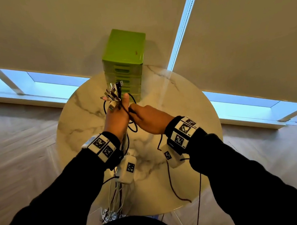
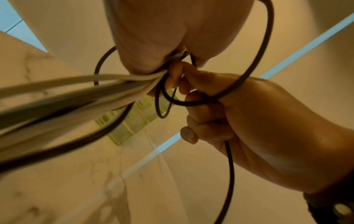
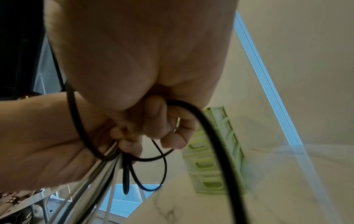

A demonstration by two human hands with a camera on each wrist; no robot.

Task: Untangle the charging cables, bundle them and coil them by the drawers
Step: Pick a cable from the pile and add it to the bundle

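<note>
While the left hand [image 1: 115, 116] grips the limp, light cables [image 1: 113, 96] below their plugs at frame centre, the right hand [image 1: 149, 120] pinches a black cable [image 1: 132, 127], best taken near the plugs.

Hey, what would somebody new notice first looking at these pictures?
Probably the green drawers standing at the far edge of the marble table. Just in front, the left hand grips a cable bundle, plugs fanning upward, while the right hand holds a black cable looped beside it.

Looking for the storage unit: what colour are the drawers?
Lime green drawers, clearest in the head view.
</note>
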